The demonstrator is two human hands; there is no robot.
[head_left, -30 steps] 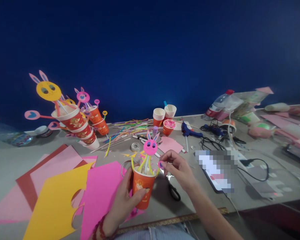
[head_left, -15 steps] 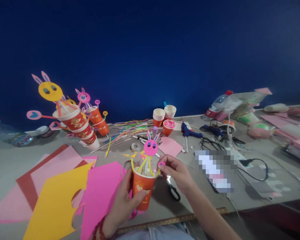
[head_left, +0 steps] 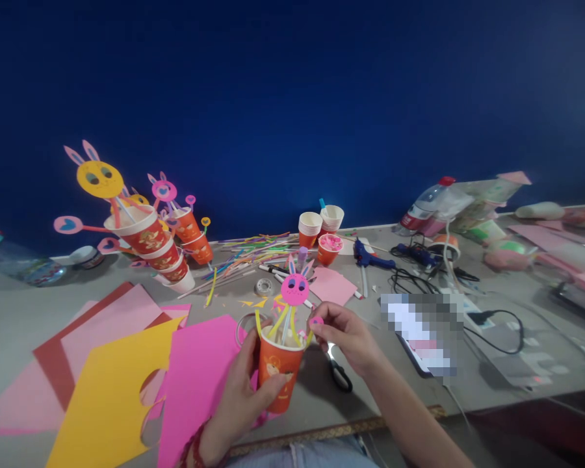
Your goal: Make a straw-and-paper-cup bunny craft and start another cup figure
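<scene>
My left hand [head_left: 246, 393] is wrapped round an orange paper cup [head_left: 279, 374] near the table's front edge. A pink bunny face [head_left: 295, 289] rises from the cup on a pale stem, with yellow strips standing beside it. Between thumb and fingertips my right hand [head_left: 344, 335] pinches a small pink disc [head_left: 316, 322] at the end of a yellow strip on the cup's right side. Black-handled scissors [head_left: 340, 376] lie beneath and beside the right hand.
Finished bunny cups [head_left: 149, 237] stand at the back left. Coloured paper sheets [head_left: 112, 383] cover the left front. Behind the hands lie pipe cleaners [head_left: 244, 255] and tape [head_left: 263, 286]. A glue gun [head_left: 374, 257], cables and a phone [head_left: 419, 338] are to the right.
</scene>
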